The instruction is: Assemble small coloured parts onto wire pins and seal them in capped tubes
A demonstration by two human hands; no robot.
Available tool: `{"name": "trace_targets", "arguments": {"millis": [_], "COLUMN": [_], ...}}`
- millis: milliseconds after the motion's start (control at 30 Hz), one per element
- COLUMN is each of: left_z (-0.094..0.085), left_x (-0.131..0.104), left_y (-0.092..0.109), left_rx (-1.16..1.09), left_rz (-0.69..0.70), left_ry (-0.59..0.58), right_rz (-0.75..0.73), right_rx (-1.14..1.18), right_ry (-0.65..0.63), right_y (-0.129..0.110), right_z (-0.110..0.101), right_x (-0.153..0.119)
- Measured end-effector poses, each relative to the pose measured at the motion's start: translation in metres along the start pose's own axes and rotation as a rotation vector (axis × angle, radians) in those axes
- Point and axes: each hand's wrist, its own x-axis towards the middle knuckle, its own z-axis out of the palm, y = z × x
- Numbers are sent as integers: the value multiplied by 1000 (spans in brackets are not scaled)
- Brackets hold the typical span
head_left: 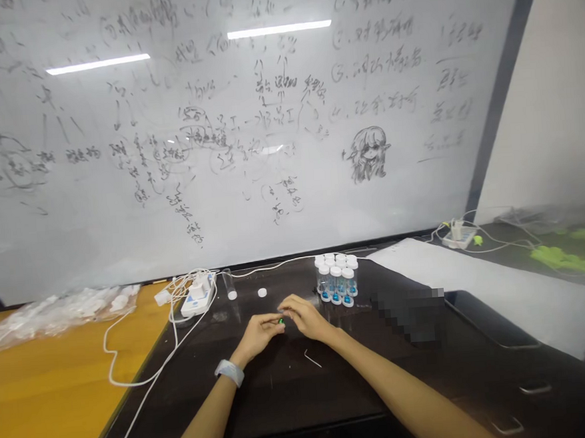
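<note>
Over the dark table, my left hand (pixel 259 336) is closed, thumb and fingers pinching a small shiny green piece (pixel 281 321). My right hand (pixel 305 317) comes in from the other side, its fingers bent together at the same piece; whether it grips the piece or something smaller is hidden. Just in front of the hands lies a thin bent rod like a hex key (pixel 313 359). Beyond them are a loose white cap (pixel 262 292) and a clear tube (pixel 229 283) with a white end. Right of my hands stand several clear vials (pixel 335 281) with white caps and blue pieces inside.
A white power strip (pixel 199 295) with tangled cables sits at the left, beside plastic bags (pixel 73 313) on a yellow surface (pixel 39 397). To the right are a dark phone (pixel 490 318) and a large white sheet (pixel 426 263). A whiteboard (pixel 281 200) rises behind the table.
</note>
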Motion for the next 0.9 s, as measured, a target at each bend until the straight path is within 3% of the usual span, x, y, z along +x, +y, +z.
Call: {"name": "trace_targets", "arguments": {"millis": [167,367,533,667,800,833,900], "left_z": [3,3,3,2,-1,-1,-2], "left_x": [-1,-2,-3,-2,-1,-1,0], "left_y": [5,4,0,-2,-3,-4,-4], "left_rx": [-24,21,-3,-39,-115,-125,-124], "left_rz": [14,-13,-44,-56,-42,-42,-37], "left_ry": [11,26,-11,-12,72,98,137], "right_rz": [69,263,331,333,301,277,225], "right_rx": [131,130,235,251,119,100,136], "right_ry": [-34,133,166,103,194,166,-81], "right_y": [-12,0,4,2,-3,-5,-13], "right_z": [4,17,23,17,-1,-7,-16], "right_x": [-3,-1,-2,1,4,3,-1]}}
